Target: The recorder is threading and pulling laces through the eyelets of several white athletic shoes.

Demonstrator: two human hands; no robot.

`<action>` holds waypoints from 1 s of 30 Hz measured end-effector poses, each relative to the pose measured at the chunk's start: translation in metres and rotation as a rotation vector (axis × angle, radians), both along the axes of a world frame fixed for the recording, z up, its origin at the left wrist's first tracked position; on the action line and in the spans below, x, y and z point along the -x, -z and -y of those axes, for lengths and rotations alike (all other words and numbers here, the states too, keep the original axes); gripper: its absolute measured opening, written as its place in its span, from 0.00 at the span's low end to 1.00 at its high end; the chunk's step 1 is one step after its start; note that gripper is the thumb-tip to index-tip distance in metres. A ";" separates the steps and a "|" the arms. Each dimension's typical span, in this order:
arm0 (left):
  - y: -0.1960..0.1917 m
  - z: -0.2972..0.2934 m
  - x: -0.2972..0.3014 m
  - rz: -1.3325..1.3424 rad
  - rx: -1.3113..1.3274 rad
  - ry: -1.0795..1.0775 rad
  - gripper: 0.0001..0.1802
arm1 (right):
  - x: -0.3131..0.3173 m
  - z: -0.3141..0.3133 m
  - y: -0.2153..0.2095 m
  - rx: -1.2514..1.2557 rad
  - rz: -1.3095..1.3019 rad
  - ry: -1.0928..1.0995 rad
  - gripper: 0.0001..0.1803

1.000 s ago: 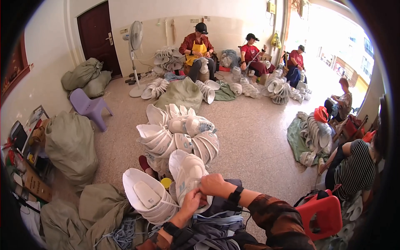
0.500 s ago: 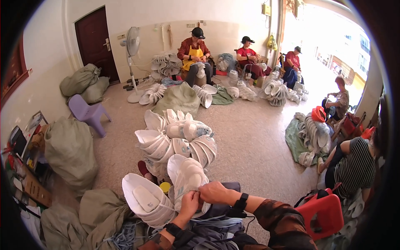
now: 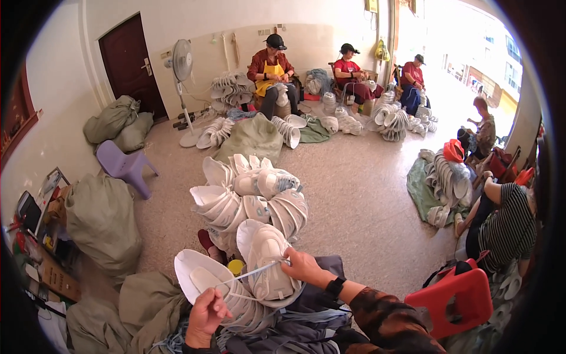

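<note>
A white shoe upper (image 3: 270, 282) with pale blue-grey marks rests in front of me. A light blue shoelace (image 3: 250, 272) stretches taut across it. My right hand (image 3: 302, 266) pinches the lace at the upper's right side, over the eyelet area. My left hand (image 3: 206, 312) is lower left, raised off the upper, its fingers curled at the other end of the lace. Beneath the left hand lies a nested stack of white shoe uppers (image 3: 197, 268). More pale blue laces (image 3: 315, 315) are spread over the dark cloth on my lap.
Curved stacks of uppers (image 3: 253, 206) stand on the floor ahead. Olive sacks (image 3: 100, 218) and a purple chair (image 3: 125, 168) are at left, a red plastic stool (image 3: 457, 304) at right. Several people sit working along the far wall and right side, beside a standing fan (image 3: 182, 62).
My hands, together on the upper before, are now apart. The left has moved down and left, drawing the lace out; the right has shifted slightly up and right.
</note>
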State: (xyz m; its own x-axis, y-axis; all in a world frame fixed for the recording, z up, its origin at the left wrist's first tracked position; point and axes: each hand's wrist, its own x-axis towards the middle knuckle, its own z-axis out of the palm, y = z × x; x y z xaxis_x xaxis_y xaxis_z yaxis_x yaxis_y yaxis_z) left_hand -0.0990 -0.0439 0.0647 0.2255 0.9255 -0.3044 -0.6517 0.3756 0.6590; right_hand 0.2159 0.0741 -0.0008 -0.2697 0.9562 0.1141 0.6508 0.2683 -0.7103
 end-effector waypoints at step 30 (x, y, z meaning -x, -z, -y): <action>-0.050 -0.051 -0.141 -0.669 -0.563 0.475 0.15 | 0.008 0.110 -0.073 0.712 -0.712 -0.442 0.17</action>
